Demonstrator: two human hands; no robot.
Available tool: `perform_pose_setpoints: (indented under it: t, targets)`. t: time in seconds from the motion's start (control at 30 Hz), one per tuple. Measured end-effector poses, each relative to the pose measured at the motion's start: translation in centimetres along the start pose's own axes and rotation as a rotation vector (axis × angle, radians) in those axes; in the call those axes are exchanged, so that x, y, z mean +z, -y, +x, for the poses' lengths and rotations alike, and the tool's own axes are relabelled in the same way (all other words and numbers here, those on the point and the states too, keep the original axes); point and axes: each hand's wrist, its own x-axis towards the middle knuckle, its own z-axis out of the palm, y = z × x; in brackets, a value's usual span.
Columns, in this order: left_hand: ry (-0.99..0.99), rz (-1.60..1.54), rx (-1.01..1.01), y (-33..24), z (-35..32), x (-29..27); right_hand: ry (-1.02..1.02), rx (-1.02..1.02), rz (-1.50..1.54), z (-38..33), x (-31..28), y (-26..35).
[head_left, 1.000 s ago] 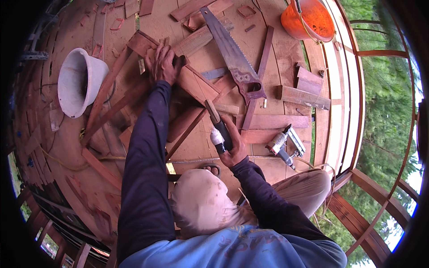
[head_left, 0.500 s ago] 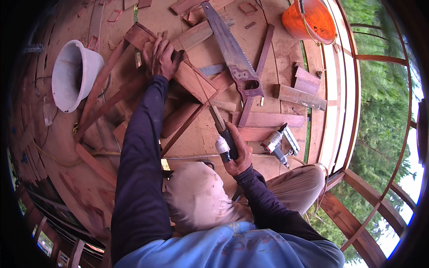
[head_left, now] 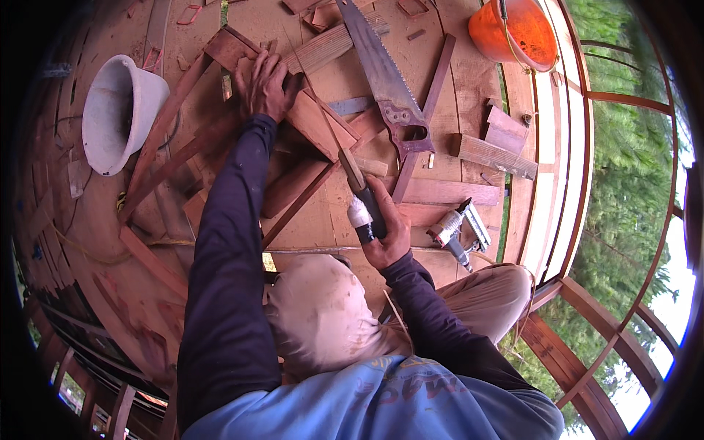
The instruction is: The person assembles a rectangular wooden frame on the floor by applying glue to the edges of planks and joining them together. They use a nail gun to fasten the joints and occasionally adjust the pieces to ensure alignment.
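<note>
My left hand grips a reddish-brown wooden board, its fingers bent over the upper part. This board lies across other wooden pieces, including a long slanted strip. Wrapped around the black handle of a handsaw is my right hand. White wrapping covers part of that handle. The saw's blade shows almost edge-on as a thin line, running up and left along the board past my left hand. Where its teeth meet the wood cannot be made out.
A second handsaw lies right of the board, over wood strips. Nearer me on the right is a nail gun. A white bucket lies tipped at left; an orange bucket sits far right. Wood offcuts litter the plank floor.
My right hand has pushed the handsaw forward, away from my body, along the board. My left hand keeps its hold. A thin light strip now shows by my right forearm.
</note>
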Motion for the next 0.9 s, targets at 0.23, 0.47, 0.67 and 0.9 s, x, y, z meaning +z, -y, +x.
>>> perform_pose_setpoints:
  t: [0.23,0.47,0.67,0.9]
  targets:
    - [0.032,0.021,-0.013,-0.3,0.0,-0.7,0.002,0.017,0.018,-0.4,0.1,0.2]
    - [-0.012,0.022,0.003,-0.2,-0.1,0.1,0.007,0.000,0.020,1.2,0.1,0.1]
    - [0.058,0.054,-0.004,-0.2,-0.3,-0.6,0.036,0.047,-0.013,-1.2,-0.5,0.7]
    - [-0.093,-0.009,0.047,0.7,-0.3,1.0,0.014,-0.043,0.016,2.6,0.8,-0.7]
